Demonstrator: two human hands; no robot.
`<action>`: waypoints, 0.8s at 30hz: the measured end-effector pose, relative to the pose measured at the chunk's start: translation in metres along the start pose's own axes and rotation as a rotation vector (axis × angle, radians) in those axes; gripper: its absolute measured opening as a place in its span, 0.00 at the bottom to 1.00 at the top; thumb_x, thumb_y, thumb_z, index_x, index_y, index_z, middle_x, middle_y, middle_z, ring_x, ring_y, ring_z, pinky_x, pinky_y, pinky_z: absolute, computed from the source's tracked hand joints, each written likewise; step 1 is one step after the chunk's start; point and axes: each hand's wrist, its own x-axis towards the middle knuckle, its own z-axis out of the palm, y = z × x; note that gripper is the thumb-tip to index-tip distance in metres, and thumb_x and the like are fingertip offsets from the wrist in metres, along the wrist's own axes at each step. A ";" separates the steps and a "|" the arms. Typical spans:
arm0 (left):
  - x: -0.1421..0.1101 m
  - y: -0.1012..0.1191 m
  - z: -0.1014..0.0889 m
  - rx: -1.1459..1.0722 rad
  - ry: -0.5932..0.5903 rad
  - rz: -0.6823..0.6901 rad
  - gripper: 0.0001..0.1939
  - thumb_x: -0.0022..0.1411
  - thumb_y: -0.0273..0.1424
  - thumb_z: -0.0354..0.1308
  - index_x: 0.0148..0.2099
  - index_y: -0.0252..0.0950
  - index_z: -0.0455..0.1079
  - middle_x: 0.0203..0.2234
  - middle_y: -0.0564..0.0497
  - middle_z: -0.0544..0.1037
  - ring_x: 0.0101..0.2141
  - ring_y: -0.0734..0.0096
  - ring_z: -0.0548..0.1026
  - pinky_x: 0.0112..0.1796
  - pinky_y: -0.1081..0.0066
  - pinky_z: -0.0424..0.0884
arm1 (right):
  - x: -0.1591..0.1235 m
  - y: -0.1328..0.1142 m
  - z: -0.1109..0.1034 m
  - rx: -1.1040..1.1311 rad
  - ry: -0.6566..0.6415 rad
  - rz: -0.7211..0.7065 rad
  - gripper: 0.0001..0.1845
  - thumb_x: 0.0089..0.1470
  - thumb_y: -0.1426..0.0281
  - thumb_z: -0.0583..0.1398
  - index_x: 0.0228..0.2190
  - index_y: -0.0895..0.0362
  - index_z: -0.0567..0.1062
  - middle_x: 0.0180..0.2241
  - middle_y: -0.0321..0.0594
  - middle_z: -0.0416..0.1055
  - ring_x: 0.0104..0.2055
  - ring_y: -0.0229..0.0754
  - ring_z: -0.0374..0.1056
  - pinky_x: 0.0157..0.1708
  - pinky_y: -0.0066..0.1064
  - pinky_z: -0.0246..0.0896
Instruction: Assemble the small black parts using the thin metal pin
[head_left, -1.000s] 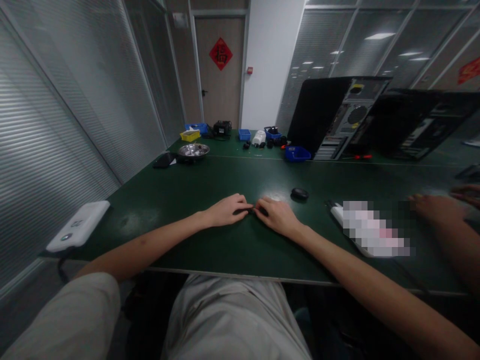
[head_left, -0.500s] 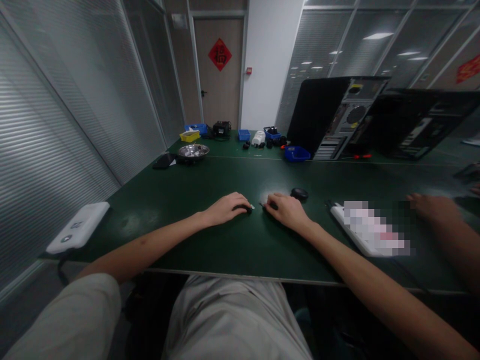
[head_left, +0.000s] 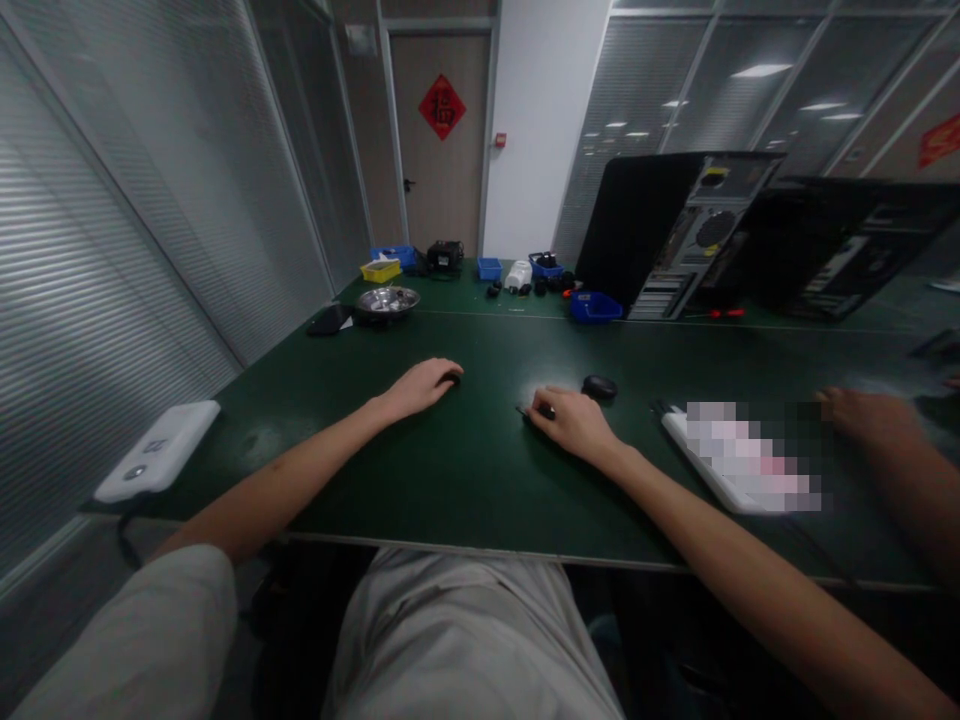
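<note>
Near the middle of the green table (head_left: 435,500), a small dark piece (head_left: 548,411) is pinched in the right hand (head_left: 574,423), a thin tip (head_left: 522,412) pointing left from it. Farther left, the left hand (head_left: 420,389) curls around a second dark piece (head_left: 452,379), mostly hidden under it. The hands are well apart; whether either rests on the table, I cannot tell. Just beside the right hand lies a rounded black object (head_left: 600,387). Farther right come a white device (head_left: 679,431), partly blurred, and a co-worker's hand (head_left: 870,415). A white box (head_left: 169,448) lies near left. At the far left stands a metal bowl (head_left: 363,302); far right, a blue tray (head_left: 596,312) beside a computer tower (head_left: 637,225).
</note>
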 end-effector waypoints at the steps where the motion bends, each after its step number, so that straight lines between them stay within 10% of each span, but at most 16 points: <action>1: -0.003 -0.019 -0.007 0.055 0.017 -0.074 0.19 0.72 0.31 0.53 0.62 0.37 0.70 0.55 0.44 0.75 0.56 0.60 0.72 0.56 0.59 0.69 | 0.000 0.000 0.000 0.006 0.000 -0.002 0.12 0.66 0.59 0.59 0.37 0.53 0.76 0.38 0.40 0.76 0.35 0.41 0.70 0.31 0.30 0.51; 9: -0.048 -0.138 -0.055 0.397 0.292 -0.769 0.19 0.67 0.29 0.53 0.56 0.32 0.77 0.51 0.38 0.78 0.53 0.51 0.74 0.57 0.58 0.68 | -0.001 -0.001 -0.002 0.020 -0.007 0.002 0.13 0.67 0.58 0.58 0.37 0.53 0.76 0.38 0.40 0.76 0.35 0.41 0.70 0.31 0.30 0.52; 24: -0.054 -0.153 -0.053 0.382 0.455 -0.787 0.18 0.69 0.28 0.49 0.52 0.30 0.78 0.51 0.38 0.76 0.52 0.53 0.72 0.58 0.60 0.66 | 0.000 0.001 0.002 0.023 0.013 0.003 0.13 0.66 0.58 0.59 0.36 0.53 0.76 0.37 0.40 0.76 0.35 0.41 0.69 0.31 0.30 0.52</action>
